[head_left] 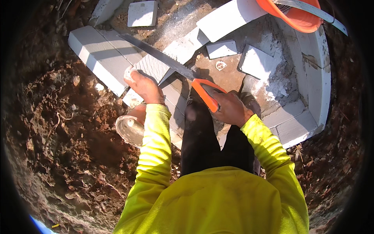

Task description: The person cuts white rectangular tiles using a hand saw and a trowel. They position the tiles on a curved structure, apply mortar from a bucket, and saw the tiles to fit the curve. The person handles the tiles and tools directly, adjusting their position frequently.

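My right hand [233, 109] is closed around the orange handle of a hand saw [156, 52]. Its long toothed blade slants up and left, passing over a white lightweight block [150, 69]. Just below the blade, my left hand [146, 86] grips the near left part of that block, its fingertips dusted white. Part of the block is hidden under the hand and blade, so I cannot tell whether the teeth have cut into it. Under the block runs a low course of grey-white blocks [175, 99].
An orange bucket [300, 21] with a metal strip across it stands at the far right. Block offcuts [222, 49] and white powder lie inside the low block wall [320, 78]. A dirty round bowl [130, 129] sits beside my left forearm. Leaf-covered soil [70, 156] surrounds the blocks.
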The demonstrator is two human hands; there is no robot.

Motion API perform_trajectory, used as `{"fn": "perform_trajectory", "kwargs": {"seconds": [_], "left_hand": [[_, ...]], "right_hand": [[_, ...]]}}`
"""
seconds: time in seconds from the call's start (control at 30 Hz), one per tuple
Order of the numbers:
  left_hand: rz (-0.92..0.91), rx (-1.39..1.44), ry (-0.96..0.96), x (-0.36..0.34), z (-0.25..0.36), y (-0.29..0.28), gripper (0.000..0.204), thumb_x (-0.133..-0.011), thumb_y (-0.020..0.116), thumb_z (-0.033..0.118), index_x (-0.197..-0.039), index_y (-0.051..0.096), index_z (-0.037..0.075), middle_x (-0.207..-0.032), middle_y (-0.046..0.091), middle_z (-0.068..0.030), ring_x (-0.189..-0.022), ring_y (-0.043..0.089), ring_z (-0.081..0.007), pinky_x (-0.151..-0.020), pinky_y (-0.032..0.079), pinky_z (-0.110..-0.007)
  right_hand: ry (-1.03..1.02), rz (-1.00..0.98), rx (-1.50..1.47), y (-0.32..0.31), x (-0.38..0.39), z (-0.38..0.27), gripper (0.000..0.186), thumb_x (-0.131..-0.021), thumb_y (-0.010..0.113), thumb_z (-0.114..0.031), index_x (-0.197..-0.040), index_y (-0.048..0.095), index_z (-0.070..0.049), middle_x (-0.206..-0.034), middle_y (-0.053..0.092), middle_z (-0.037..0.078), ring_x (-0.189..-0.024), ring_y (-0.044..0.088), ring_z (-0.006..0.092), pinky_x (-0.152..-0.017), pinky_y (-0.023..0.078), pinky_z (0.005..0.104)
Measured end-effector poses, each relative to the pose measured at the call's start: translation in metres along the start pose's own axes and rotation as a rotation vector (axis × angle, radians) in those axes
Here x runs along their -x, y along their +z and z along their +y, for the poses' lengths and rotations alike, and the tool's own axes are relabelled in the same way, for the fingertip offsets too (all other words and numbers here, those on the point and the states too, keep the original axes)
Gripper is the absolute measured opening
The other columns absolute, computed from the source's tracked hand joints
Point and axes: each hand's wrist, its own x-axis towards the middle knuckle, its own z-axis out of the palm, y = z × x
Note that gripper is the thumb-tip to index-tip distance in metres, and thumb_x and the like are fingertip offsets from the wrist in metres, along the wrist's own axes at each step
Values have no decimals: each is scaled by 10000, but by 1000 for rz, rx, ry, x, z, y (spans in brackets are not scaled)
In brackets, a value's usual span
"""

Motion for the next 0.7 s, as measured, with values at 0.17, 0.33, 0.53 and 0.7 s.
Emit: {"fn": "perform_trajectory", "kwargs": {"seconds": [0.17,0.33,0.53,0.7], "left_hand": [[0,-55,42,2,6,2,384,-956,412,188,-1256,494,-37,-1202,542,-143,-1069,523,-239,-968,408,-370],[28,-49,12,4,8,7,419,-955,402,200,-1280,480,-53,-1217,532,-156,-1089,510,-254,-1002,383,-378],[-36,-148,95,1,-2,-6,389,-1002,393,237,-1241,463,-61,-1160,551,-191,-1035,509,-283,-963,389,-389],[-13,32,31,-2,5,10,403,-956,413,217,-1258,488,-40,-1162,550,-142,-1036,516,-238,-966,399,-362]], "right_hand": [[-10,-24,2,-13,35,7,375,-745,661,-42,-1118,645,-17,-893,658,235,-824,638,444,-696,526,463],[-35,-15,-26,-8,13,14,312,-740,683,-50,-1045,639,-7,-850,642,229,-805,624,443,-670,523,445],[-64,-21,-38,-25,58,-26,351,-738,687,-60,-1078,618,-8,-829,644,217,-808,634,419,-687,517,453],[0,-109,66,-21,-8,-39,580,-811,616,-112,-1377,500,-62,-865,688,165,-836,659,394,-767,532,460]]}}
